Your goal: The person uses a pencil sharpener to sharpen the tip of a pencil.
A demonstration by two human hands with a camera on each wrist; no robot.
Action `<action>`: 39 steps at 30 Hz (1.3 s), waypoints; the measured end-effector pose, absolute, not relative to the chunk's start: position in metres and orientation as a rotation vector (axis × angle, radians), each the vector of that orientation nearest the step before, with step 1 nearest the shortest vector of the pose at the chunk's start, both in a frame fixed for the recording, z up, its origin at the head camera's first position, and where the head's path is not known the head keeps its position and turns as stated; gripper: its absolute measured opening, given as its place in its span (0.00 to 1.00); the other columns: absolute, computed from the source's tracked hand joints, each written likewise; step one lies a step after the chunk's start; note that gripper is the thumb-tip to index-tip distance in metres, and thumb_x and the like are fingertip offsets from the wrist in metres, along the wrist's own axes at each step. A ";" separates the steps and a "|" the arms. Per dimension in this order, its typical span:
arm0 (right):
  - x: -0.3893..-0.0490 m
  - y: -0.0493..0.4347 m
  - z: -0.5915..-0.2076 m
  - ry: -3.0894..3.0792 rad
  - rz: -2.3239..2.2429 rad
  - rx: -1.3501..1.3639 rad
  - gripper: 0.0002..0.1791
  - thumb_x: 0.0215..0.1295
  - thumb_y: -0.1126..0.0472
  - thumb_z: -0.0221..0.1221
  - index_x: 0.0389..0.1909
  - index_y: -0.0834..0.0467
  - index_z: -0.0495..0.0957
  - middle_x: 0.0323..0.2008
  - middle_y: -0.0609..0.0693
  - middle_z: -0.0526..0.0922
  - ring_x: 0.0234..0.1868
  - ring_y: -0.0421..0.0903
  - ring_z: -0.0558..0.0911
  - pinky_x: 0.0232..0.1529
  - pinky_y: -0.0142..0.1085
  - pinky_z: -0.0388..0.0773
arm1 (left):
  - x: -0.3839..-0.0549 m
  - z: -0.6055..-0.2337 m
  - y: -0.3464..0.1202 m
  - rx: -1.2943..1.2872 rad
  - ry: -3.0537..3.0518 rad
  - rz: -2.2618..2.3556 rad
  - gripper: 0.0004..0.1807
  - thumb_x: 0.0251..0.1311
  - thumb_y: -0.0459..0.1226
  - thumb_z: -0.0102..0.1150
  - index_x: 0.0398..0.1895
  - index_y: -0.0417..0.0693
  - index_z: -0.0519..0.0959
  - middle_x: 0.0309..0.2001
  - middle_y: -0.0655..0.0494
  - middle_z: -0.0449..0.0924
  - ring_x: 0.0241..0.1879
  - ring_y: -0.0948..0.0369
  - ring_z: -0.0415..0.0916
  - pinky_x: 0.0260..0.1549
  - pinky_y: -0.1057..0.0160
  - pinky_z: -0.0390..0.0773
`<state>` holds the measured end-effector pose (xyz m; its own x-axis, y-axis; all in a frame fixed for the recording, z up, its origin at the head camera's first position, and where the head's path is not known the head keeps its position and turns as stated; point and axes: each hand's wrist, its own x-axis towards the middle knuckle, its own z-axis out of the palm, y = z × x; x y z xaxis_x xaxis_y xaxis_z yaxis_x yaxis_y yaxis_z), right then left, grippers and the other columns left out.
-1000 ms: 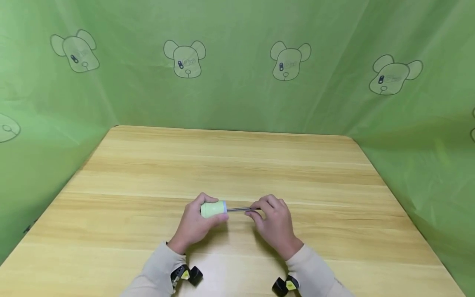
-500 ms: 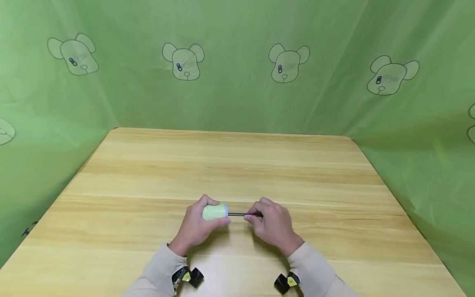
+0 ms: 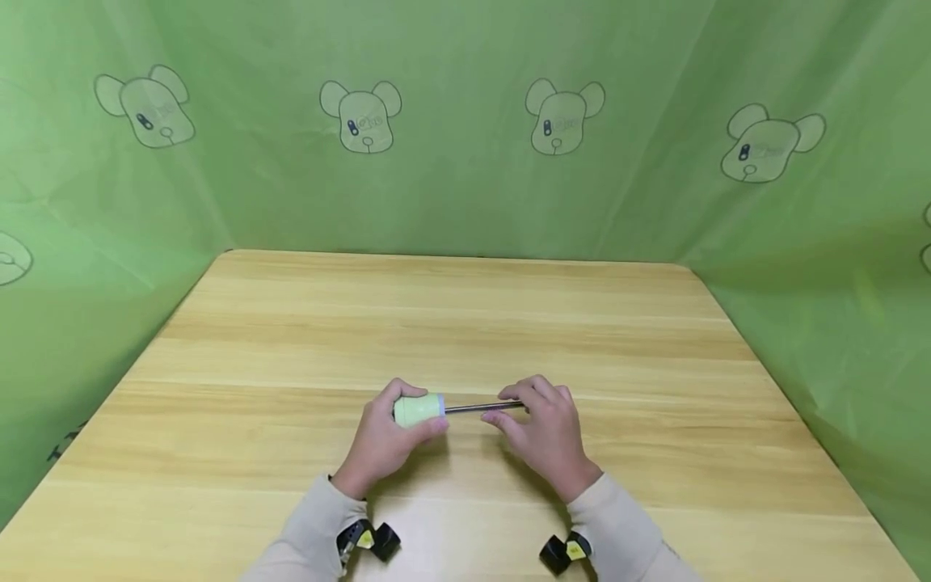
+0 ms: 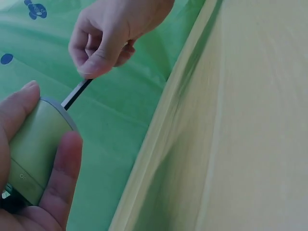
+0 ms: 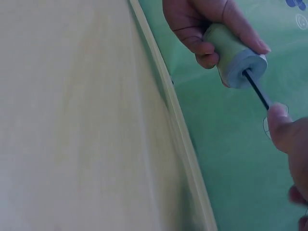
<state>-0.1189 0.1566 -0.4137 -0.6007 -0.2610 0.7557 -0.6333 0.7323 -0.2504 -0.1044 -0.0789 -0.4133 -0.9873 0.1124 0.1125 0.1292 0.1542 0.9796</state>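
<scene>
My left hand [image 3: 378, 444] grips a light green, drum-shaped pencil sharpener [image 3: 418, 410] with a pale blue end. Its thumb and fingers lie on opposite sides of the body. From that end, a slim dark pencil [image 3: 471, 409] stretches across to my right hand [image 3: 545, 436], which pinches its outer part between thumb and fingers. In the right wrist view the pencil [image 5: 258, 91] goes into a round hole in the sharpener's blue face [image 5: 236, 77], hiding its tip. Both things are held above the table, seen from the side in the left wrist view.
A wood-grain table [image 3: 465, 323] spreads beneath the hands. Green sheeting [image 3: 465, 202] printed with bear heads surrounds its far edge and sides. Small black cameras [image 3: 385, 541] are strapped at both wrists.
The right hand's fingers curl in half a second ago, then roll outward and extend on the pencil now. The pencil's outer end rises slightly. The left hand stays nearly still with the sharpener.
</scene>
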 end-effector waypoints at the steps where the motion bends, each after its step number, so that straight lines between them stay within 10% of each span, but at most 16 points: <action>1: -0.120 0.157 -0.414 -2.173 0.680 0.706 0.20 0.34 0.54 0.78 0.28 0.57 0.83 0.28 0.47 0.80 0.24 0.44 0.76 0.28 0.37 0.66 | -0.105 -0.413 -0.079 -0.242 -2.368 -2.042 0.23 0.47 0.36 0.75 0.45 0.40 0.76 0.35 0.44 0.76 0.27 0.55 0.76 0.22 0.58 0.82; 9: -0.122 0.156 -0.417 -1.955 0.736 0.815 0.19 0.59 0.46 0.66 0.21 0.58 0.81 0.21 0.47 0.75 0.19 0.43 0.72 0.25 0.35 0.65 | -0.106 -0.412 -0.083 -0.243 -2.345 -2.152 0.23 0.49 0.34 0.73 0.46 0.36 0.74 0.35 0.42 0.76 0.23 0.54 0.79 0.24 0.53 0.83; 18: -0.128 0.159 -0.416 -2.092 0.747 0.771 0.17 0.34 0.58 0.79 0.17 0.55 0.78 0.17 0.44 0.70 0.14 0.32 0.62 0.12 0.24 0.56 | -0.111 -0.412 -0.079 -0.233 -2.390 -2.071 0.23 0.46 0.36 0.76 0.43 0.39 0.75 0.34 0.44 0.76 0.26 0.55 0.76 0.22 0.58 0.81; 26: -0.129 0.172 -0.396 -2.902 1.602 0.382 0.12 0.55 0.63 0.70 0.20 0.61 0.77 0.14 0.46 0.73 0.17 0.41 0.67 0.16 0.31 0.64 | -0.114 -0.416 -0.072 -0.562 -2.421 -1.723 0.25 0.37 0.35 0.80 0.40 0.45 0.77 0.42 0.51 0.80 0.33 0.57 0.73 0.26 0.63 0.78; 39: -0.130 0.166 -0.410 -2.449 0.962 0.548 0.17 0.39 0.60 0.79 0.29 0.59 0.83 0.28 0.46 0.77 0.28 0.43 0.75 0.29 0.33 0.74 | -0.117 -0.416 -0.073 -0.261 -2.359 -1.922 0.22 0.45 0.38 0.77 0.43 0.43 0.78 0.32 0.47 0.77 0.26 0.56 0.74 0.19 0.61 0.78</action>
<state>-0.1304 0.1661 -0.4100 -0.8198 -0.1954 0.5384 -0.5097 0.6776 -0.5301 -0.1173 -0.0728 -0.4164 -0.9816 0.0770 0.1749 0.1868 0.1949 0.9629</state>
